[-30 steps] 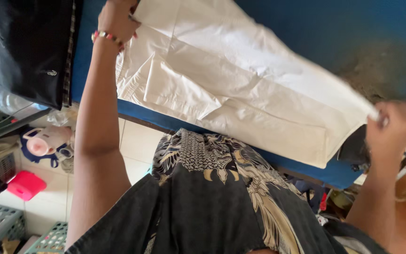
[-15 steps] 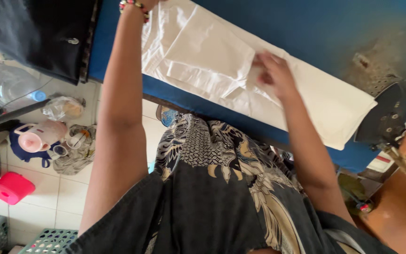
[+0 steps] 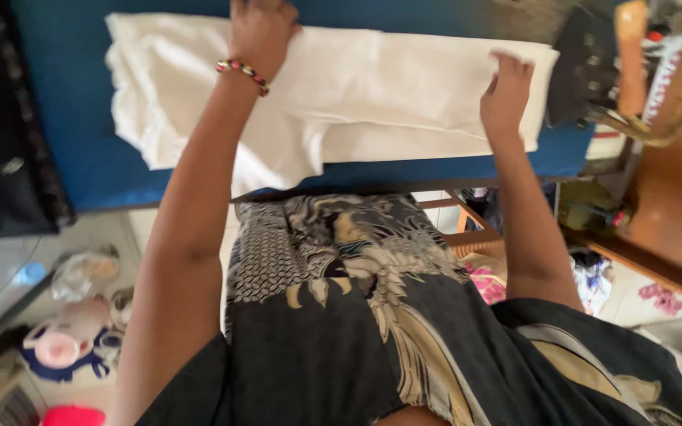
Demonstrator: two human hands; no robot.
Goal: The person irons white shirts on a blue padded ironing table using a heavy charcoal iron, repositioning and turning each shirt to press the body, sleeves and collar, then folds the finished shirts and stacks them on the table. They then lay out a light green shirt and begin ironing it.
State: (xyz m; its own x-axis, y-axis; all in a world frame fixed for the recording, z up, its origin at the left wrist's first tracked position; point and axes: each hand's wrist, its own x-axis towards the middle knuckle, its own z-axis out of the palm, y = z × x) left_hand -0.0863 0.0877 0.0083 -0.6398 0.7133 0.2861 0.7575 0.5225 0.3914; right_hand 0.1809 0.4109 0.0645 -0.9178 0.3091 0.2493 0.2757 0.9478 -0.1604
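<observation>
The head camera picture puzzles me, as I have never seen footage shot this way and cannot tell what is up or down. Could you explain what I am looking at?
The camera sits on a person's head and looks down, so you see their own body and arms from above. The dark patterned cloth in the lower half is their garment. Both arms stretch forward to a blue padded surface. On it lies a folded white cloth. The left hand, with a beaded bracelet on its wrist, presses flat on the cloth near the far edge. The right hand rests on the cloth's right end, fingers bent at its edge; whether it pinches the cloth I cannot tell. A dark iron stands just beyond that end. Household clutter lies on the tiled floor at the left.
</observation>
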